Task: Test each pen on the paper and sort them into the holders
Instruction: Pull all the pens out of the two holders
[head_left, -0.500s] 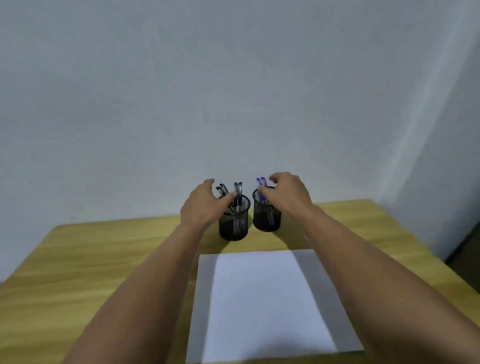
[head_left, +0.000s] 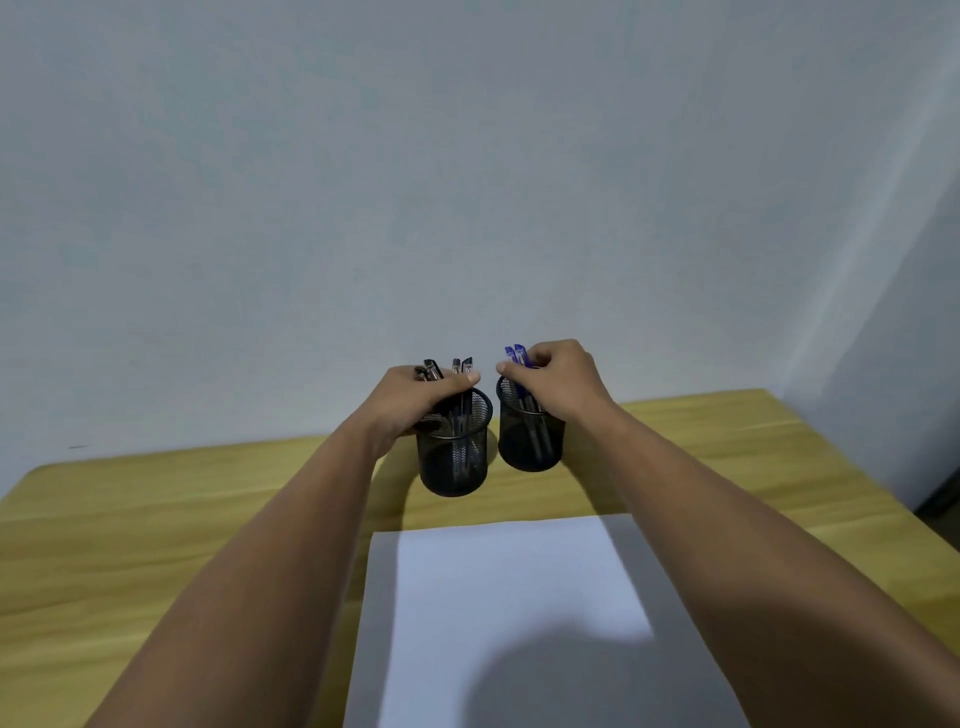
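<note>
Two black mesh holders stand side by side at the back of the wooden table. The left holder (head_left: 454, 457) contains several black-capped pens (head_left: 457, 366). The right holder (head_left: 530, 441) contains blue-capped pens (head_left: 517, 355). My left hand (head_left: 415, 400) curls round the black pens at the left holder's top. My right hand (head_left: 558, 382) curls round the blue pens at the right holder's top. A blank white sheet of paper (head_left: 509, 587) lies in front of the holders, between my forearms.
The wooden table (head_left: 156, 519) runs to a pale wall behind the holders. Its right edge ends near a wall corner, with dark floor beyond. My head's shadow falls on the near part of the paper.
Both hands have closed down onto the pens in their holders; before, they hovered just above the holder tops. The view has come nearer to the table.
</note>
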